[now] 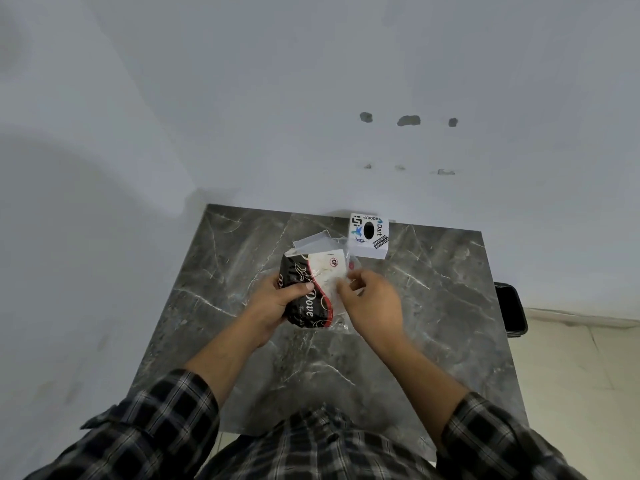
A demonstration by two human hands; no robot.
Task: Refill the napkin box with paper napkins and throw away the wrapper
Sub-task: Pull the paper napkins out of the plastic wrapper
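A black, red and white napkin pack (311,292) in a plastic wrapper is held above the marble table (242,258). My left hand (277,303) grips its black left side, thumb on top. My right hand (370,299) pinches the clear wrapper at the pack's right edge. The white napkin box (369,235), covered in stickers with a dark oval slot on top, stands at the table's far edge, just beyond the pack. A clear flat lid or plastic sheet (311,242) lies on the table behind the pack.
A pale wall rises right behind the table. A black object (510,310), partly hidden, sits on the floor past the table's right edge. Checked sleeves fill the bottom of the view.
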